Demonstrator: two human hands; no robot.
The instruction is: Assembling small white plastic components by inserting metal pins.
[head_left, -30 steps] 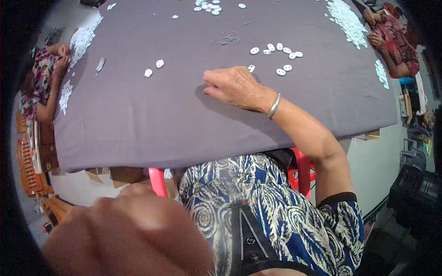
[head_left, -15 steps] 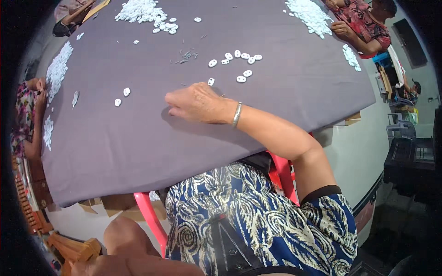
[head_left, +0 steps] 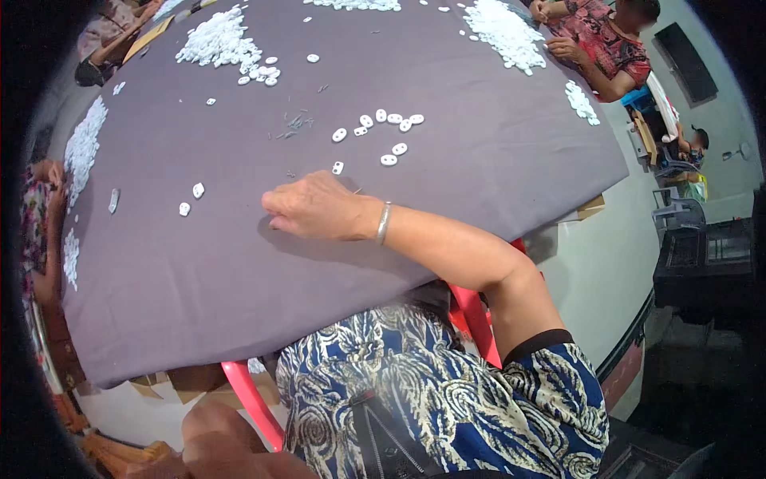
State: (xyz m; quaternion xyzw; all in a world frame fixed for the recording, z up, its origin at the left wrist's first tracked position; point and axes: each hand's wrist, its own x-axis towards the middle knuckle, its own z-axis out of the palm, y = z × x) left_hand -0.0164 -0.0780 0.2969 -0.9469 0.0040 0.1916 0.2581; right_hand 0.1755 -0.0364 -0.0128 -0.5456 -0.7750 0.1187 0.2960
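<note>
My right hand [head_left: 319, 207], with a silver bracelet at the wrist, rests low over the grey tablecloth [head_left: 199, 287]. Its fingers are curled together, and whatever they may hold is hidden. Just beyond the knuckles lies a small white piece [head_left: 338, 168] with dark holes. Farther off are several white oval pieces [head_left: 388, 160] with two dark spots each. Left of the hand sit two more white pieces [head_left: 198, 191]. Small grey slivers [head_left: 297, 122] are scattered ahead of it. At the lower left edge my left arm [head_left: 247, 465] shows by my knee; its fingers cannot be made out.
Heaps of white pieces lie at the far left [head_left: 219, 40], far right [head_left: 503, 36] and left edge [head_left: 84, 148]. A wrapped sliver-like item [head_left: 114, 200] lies near the left. Other people sit around the table, one in a red patterned top [head_left: 602, 44]. Red chair arms [head_left: 254, 407] flank me.
The view has shifted, so the table sits lower and farther left in the picture, with more of its far side showing. My right hand keeps about the same place among the pieces.
</note>
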